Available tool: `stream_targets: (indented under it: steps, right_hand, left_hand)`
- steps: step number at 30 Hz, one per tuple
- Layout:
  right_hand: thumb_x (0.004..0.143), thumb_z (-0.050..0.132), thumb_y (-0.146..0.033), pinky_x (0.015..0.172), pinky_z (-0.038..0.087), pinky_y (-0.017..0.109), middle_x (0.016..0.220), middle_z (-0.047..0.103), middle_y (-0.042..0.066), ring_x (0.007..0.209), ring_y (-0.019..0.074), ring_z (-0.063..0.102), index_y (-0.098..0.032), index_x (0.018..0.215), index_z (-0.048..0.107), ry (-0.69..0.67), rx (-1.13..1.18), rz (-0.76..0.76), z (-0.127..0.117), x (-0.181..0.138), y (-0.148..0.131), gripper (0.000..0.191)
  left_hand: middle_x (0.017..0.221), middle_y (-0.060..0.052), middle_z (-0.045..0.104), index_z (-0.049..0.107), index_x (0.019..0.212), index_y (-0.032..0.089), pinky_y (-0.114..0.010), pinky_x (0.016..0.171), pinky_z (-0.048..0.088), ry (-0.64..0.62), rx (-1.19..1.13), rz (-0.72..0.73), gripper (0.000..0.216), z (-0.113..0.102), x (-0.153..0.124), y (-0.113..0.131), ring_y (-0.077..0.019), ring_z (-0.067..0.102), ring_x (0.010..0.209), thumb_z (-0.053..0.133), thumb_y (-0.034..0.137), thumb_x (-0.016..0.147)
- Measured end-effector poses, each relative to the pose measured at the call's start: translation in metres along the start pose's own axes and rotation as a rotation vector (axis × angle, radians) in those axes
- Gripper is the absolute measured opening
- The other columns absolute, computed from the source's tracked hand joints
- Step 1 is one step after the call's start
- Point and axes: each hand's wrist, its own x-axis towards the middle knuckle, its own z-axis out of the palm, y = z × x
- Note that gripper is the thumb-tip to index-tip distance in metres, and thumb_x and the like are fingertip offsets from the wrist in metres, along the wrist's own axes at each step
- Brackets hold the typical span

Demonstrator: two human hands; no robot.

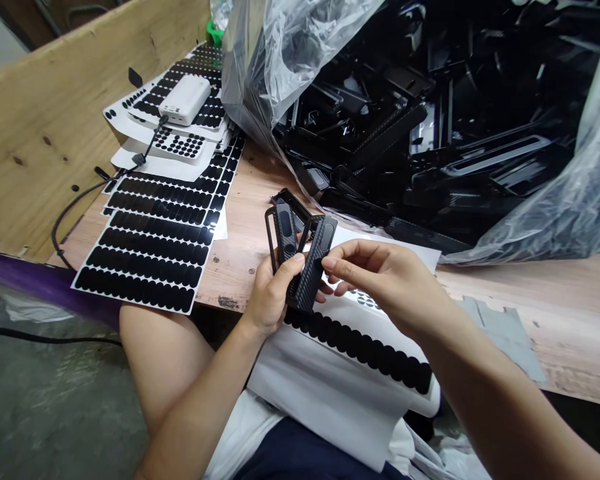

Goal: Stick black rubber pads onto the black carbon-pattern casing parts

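My left hand [273,293] is closed around a black plastic part [300,250] with a carbon-weave texture and open frame arms, held upright above the table's front edge. My right hand [385,280] reaches in from the right, its fingertips pinched against the part's right arm near an oval black pad. Under both hands lies a white backing sheet [340,393] carrying a row of black oval adhesive pads [360,347], partly draped over my lap.
Several sheets of black oval pads [155,247] cover the table's left side. A white power bank [185,99] with a cable rests on the far stack. A clear plastic bag [430,120] full of black parts fills the back right. A wooden board [45,120] walls the left.
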Motion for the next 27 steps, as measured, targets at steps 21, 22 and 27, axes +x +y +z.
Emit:
stream_targets:
  steps: [21,22,27]
  right_hand:
    - [0.085,0.074,-0.060,0.059,0.052,0.032,0.086,0.067,0.004,0.071,0.0196,0.064,-0.025,0.084,0.059,0.268,-0.201,-0.137,0.002,0.011,0.016,0.038]
    - [0.091,0.067,-0.057,0.060,0.051,0.032,0.087,0.068,0.005,0.072,0.0197,0.064,-0.025,0.087,0.062,0.290,-0.264,-0.158,0.004,0.010,0.021,0.033]
    - [0.090,0.070,-0.036,0.061,0.042,0.033,0.085,0.072,0.005,0.070,0.0213,0.063,-0.024,0.088,0.071,0.089,-0.775,-0.219,0.018,0.002,0.044,0.012]
  left_hand:
    - [0.082,-0.010,0.076,0.068,0.120,0.008,-0.026,0.051,0.052,0.029,0.015,0.015,0.060,-0.002,0.001,0.001,-0.0174,0.068,0.059,0.073,0.056,0.083]
    - [0.083,-0.010,0.075,0.070,0.114,0.008,-0.025,0.051,0.051,0.032,-0.030,0.007,0.057,-0.003,0.002,0.003,-0.0159,0.066,0.058,0.070,0.055,0.083]
    - [0.094,-0.010,0.076,0.073,0.103,0.013,-0.022,0.049,0.045,0.069,-0.198,0.026,0.041,-0.010,0.005,0.005,-0.0114,0.060,0.059,0.059,0.049,0.089]
